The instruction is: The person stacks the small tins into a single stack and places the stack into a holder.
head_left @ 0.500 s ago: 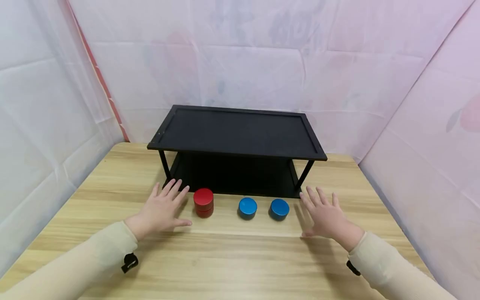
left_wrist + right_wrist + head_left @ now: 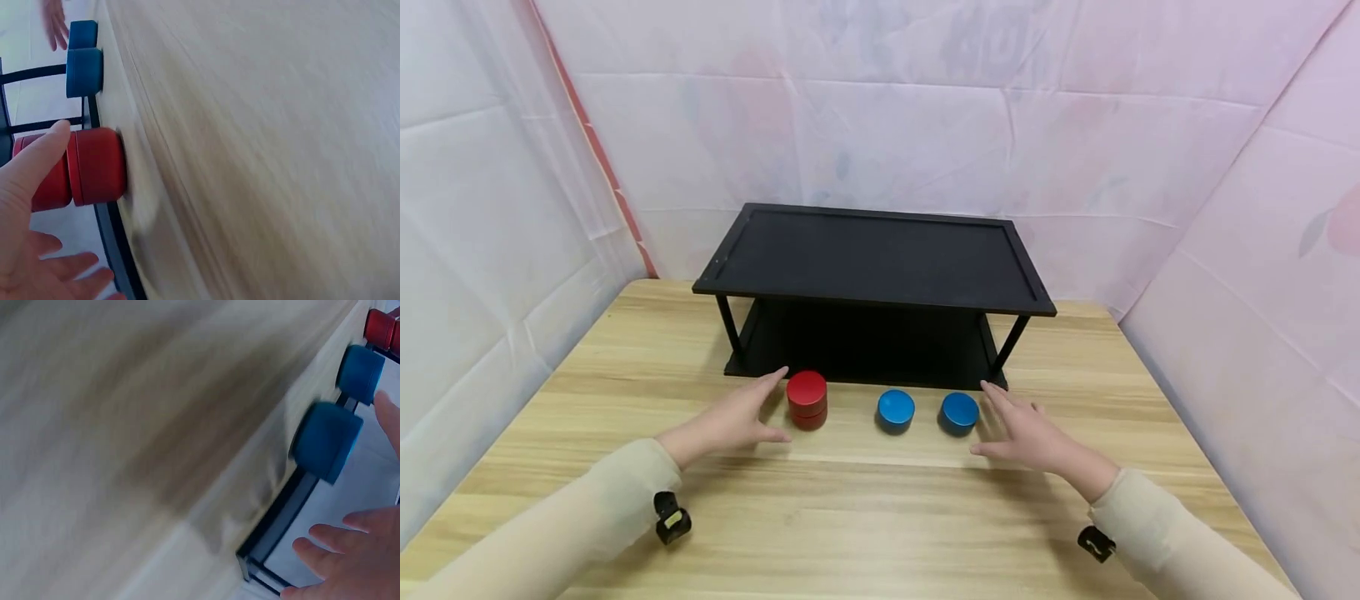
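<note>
Two round red tins (image 2: 807, 400), one stacked on the other, stand on the table in front of the black rack. To their right are two low round blue tins, the middle one (image 2: 895, 411) and the right one (image 2: 959, 413), set apart from each other. My left hand (image 2: 736, 419) is just left of the red stack, thumb and fingers spread apart, holding nothing. Beside the right blue tin is my right hand (image 2: 1033, 435), also spread with nothing in it. In the left wrist view the thumb overlaps the red tins (image 2: 100, 165); contact cannot be told.
A black two-level rack (image 2: 880, 258) stands behind the tins, its lower shelf close to them. The wooden table (image 2: 865, 517) reaches toward me. White printed cloth (image 2: 895, 142) hangs at the back and both sides.
Both hands have moved inward and turned, the left closer to the red stack, the right closer to the right blue tin. The tins and rack stay in place.
</note>
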The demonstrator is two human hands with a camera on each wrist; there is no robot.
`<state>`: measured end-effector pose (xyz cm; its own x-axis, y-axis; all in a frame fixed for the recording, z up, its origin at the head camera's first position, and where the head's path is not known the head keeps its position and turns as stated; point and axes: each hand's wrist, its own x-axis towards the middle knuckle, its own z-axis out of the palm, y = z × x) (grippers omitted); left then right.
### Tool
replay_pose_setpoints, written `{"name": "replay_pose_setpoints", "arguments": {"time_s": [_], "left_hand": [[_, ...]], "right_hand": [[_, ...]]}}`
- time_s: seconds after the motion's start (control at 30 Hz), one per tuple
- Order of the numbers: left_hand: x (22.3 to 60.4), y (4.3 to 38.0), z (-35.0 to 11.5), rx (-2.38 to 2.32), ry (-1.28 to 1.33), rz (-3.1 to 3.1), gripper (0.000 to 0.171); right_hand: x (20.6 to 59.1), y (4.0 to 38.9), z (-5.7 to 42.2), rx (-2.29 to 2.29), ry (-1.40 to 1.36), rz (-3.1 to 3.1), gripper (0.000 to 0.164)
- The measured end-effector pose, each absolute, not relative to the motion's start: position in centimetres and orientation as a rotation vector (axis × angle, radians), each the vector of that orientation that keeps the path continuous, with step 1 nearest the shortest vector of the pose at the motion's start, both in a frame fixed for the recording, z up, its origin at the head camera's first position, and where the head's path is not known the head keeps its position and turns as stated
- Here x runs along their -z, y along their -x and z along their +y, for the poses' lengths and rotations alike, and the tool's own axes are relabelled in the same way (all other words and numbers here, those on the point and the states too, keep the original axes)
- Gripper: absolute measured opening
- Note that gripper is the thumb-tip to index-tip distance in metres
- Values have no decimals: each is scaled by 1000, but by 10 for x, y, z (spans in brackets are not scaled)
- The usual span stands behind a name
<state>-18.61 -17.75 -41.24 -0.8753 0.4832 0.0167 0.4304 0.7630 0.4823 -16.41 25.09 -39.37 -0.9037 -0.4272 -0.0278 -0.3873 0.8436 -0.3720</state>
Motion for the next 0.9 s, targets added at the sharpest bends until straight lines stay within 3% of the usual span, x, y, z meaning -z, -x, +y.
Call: {"name": "replay_pose_setpoints", "arguments": {"time_s": [0.4, 0.9], "left_hand": [[431, 196, -161, -1498, -518, 2394, 91], [442, 193, -156, -1584, -428, 2404, 68]], "right_hand": [[405, 177, 237, 1178, 346, 2561, 83], [417, 178, 224, 1216, 279, 2597, 74]]}}
